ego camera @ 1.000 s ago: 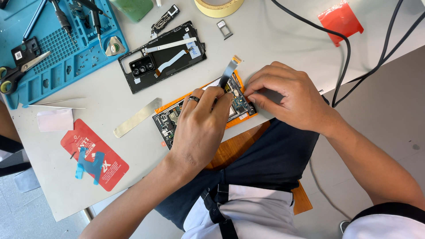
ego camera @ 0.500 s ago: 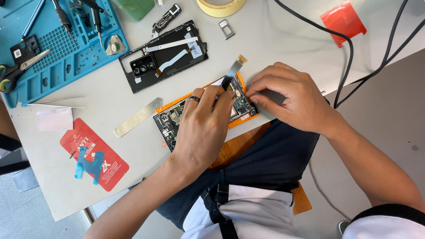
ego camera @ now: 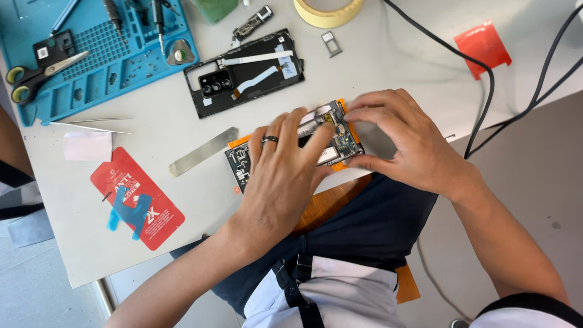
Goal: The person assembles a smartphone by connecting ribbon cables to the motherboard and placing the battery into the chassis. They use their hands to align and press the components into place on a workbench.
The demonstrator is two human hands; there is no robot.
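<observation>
Hands meet over your opened phone at the table edge: your left hand presses it flat, your right hand pinches its end.

Both hands on opened phone

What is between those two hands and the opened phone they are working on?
Nothing visible. The left hand lies across the opened phone and the right hand grips its right end. The black back cover and metal strip lie apart.
</observation>
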